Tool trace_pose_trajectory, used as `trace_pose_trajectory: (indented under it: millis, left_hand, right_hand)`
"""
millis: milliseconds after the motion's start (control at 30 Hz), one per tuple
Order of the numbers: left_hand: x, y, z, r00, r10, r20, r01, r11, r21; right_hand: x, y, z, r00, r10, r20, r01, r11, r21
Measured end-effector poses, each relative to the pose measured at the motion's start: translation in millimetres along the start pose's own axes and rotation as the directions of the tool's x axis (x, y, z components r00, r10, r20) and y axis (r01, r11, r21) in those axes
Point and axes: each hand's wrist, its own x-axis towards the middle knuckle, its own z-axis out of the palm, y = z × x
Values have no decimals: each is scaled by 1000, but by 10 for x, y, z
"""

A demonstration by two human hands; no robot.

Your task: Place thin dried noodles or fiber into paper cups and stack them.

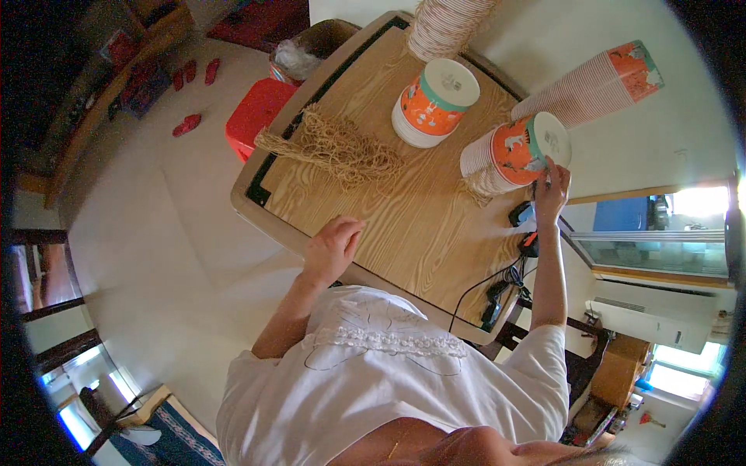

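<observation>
My right hand [550,193] reaches to the table's right side, its fingers closed on the teal-banded end of an orange paper tub [514,153]. This tub is the outermost of a short nested stack, tilted with its pale base facing up and right. Some twine [483,185] shows by the stack's lower part. Over the table's near edge is my left hand [334,247], fingers curled together, with nothing visible in it. A second short stack of paper tubs [429,113] stands upside down at the middle back. Left of it lies a loose bundle of tan twine [338,151].
Tall nested tub stacks stand at the back [447,27] and lean against the right wall [594,85]. Black cables and adapters [497,291] lie near the right edge of the wood-grain table [388,241]. A red stool [260,116] and a bin [311,50] stand beyond its left side.
</observation>
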Motion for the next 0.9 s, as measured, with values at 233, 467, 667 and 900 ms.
trace_pose_trajectory:
  millis: [233, 467, 667, 900]
  left_hand:
    - [59, -21, 72, 999, 27, 46, -28, 999, 24]
    - [234, -45, 80, 991, -30, 131, 27, 999, 26]
    - [315, -118, 244, 986, -16, 167, 16, 1000, 3]
    - [451, -340, 501, 980, -10, 200, 17, 999, -33]
  right_hand:
    - [-26, -31, 20, 991, 109, 81, -111, 994, 16]
    - [-99, 71, 156, 993, 102, 57, -105, 993, 56]
    - [220, 304, 362, 998, 51, 47, -54, 996, 75]
    - [660, 412, 556, 996, 11, 91, -8, 999, -33]
